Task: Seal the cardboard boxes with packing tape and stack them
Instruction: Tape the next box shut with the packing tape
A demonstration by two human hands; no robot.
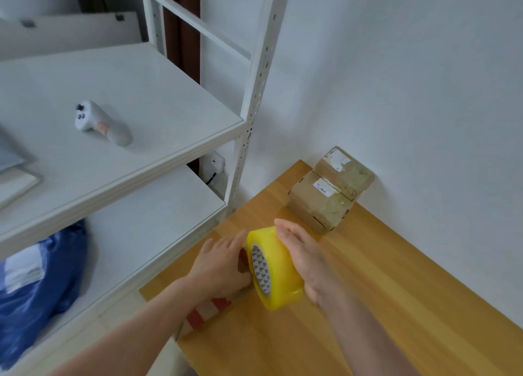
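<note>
From my remote seat I see my right hand (307, 265) wrapped round the outside of the yellow tape roll (278, 273). Its fingers are curled over the top and far side, and the roll stands on edge with its patterned core facing left. My left hand (223, 265) lies palm down, fingers stretched out and fairly straight, on top of a cardboard box (208, 309) at the left edge of the table (410, 305). The fingertips reach toward the roll and the thumb comes up just beside the core. The roll sits against the right side of that box. The frame is blurred there, so I cannot tell whether any tape has been pulled off it. Most of the box is hidden under my hand and forearm; what shows is a corner nearest me, wrapped in red and white striped tape. Two more boxes stand at the far end of the table against the wall, touching each other, the nearer box (314, 203) in front of the farther box (346, 169). Each has a white label on top and glossy clear tape over it. They are well apart from my hands. To my left is a white shelf unit (158, 138). A pale grey controller (102, 123) lies on its upper shelf, and a blue bag (42, 288) sits on the shelf below. A white plug (215, 162) sits in a wall socket behind the shelf post.
</note>
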